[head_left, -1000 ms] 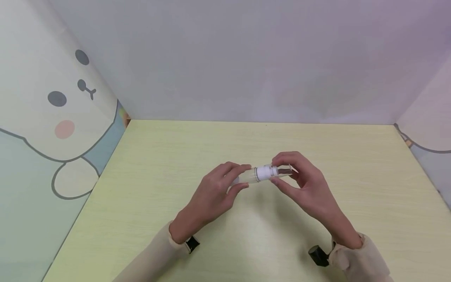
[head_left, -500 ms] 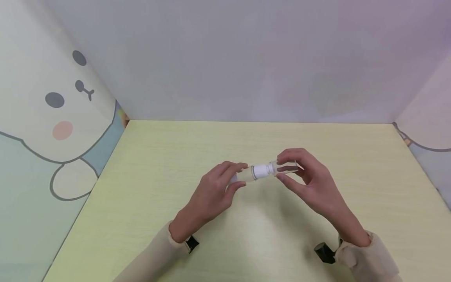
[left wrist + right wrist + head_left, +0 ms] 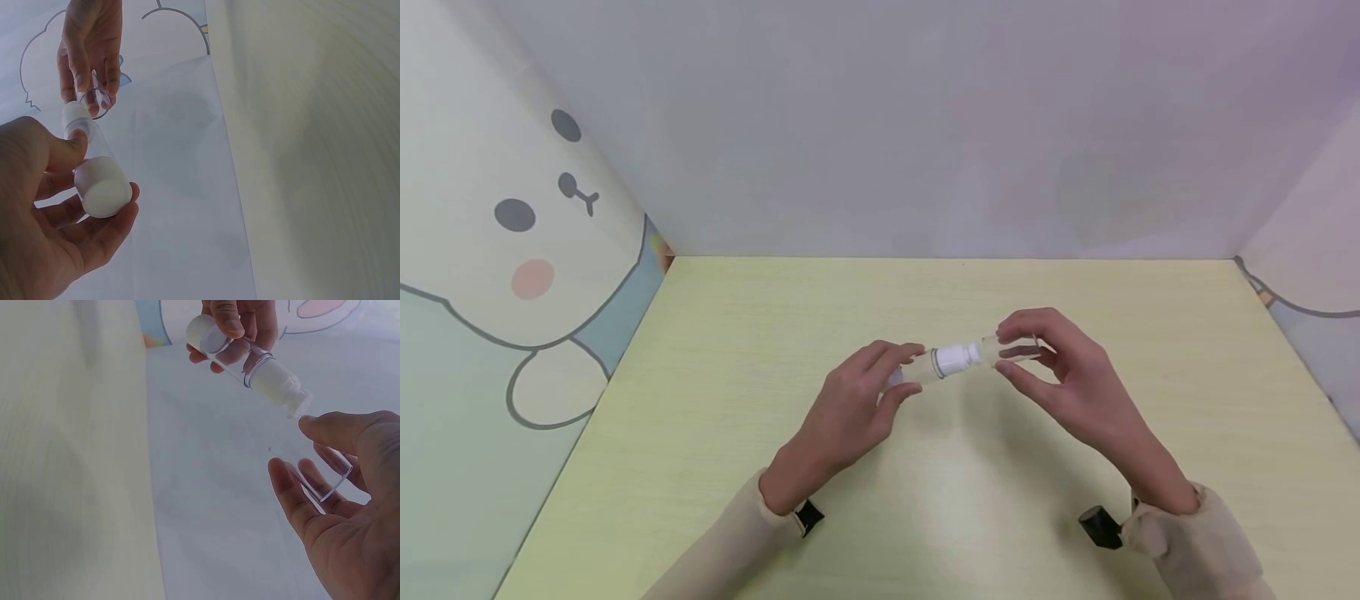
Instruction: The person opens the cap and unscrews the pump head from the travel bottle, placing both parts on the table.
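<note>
A clear pump bottle (image 3: 919, 367) with a white pump head (image 3: 275, 382) and white base (image 3: 104, 187) lies tilted in the air above the table. My left hand (image 3: 859, 402) grips its body between thumb and fingers. My right hand (image 3: 1075, 379) pinches a clear cap (image 3: 331, 478) by its sides, just off the pump end. In the right wrist view the cap stands apart from the pump, its open mouth facing the nozzle. Fingers partly cover both the bottle body and the cap.
A pale wood-grain table (image 3: 760, 308) lies under both hands. A plain whitish wall (image 3: 880, 125) rises behind it, and a cartoon-printed panel (image 3: 550, 333) flanks the left side. Black wrist camera mounts (image 3: 1101, 527) hang at the sleeves.
My right hand has moved right and slightly away from me with the cap, sliding it off the pump head. The left hand keeps the bottle nearly in place, now tilted a little more.
</note>
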Action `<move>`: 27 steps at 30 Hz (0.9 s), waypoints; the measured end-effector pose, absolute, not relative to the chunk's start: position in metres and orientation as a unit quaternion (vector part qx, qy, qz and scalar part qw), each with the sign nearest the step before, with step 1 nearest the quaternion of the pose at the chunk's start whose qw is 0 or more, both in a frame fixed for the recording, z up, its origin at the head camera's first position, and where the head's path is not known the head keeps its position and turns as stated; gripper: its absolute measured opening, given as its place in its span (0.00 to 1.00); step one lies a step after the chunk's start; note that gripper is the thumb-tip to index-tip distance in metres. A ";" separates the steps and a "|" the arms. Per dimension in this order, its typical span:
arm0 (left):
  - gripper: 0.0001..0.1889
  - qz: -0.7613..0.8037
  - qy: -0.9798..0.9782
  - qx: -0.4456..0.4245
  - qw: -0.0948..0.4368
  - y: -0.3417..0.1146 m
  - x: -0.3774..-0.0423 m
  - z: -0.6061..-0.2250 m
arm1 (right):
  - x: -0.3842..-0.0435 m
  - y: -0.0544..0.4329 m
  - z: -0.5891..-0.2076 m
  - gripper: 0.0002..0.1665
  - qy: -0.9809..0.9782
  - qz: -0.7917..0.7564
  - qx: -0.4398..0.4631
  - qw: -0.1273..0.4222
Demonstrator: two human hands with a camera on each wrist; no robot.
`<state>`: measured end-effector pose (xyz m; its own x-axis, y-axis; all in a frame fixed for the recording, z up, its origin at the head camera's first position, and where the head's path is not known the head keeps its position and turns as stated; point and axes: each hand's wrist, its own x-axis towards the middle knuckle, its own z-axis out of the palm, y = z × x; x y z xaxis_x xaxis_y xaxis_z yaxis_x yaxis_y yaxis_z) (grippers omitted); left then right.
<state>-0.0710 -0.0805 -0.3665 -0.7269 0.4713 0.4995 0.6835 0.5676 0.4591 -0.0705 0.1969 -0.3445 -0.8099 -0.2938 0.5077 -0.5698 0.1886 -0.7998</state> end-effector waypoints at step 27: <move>0.20 -0.333 -0.864 -0.338 0.170 -0.084 -0.071 -0.365 | -0.088 0.201 -0.375 0.25 -0.915 0.227 0.301 0.142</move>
<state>-0.0711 -0.0841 -0.3651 -0.7143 0.4702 0.5184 0.6965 0.5501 0.4607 -0.0881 0.2005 -0.3747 -0.7784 -0.4863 0.3969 -0.6156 0.7153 -0.3308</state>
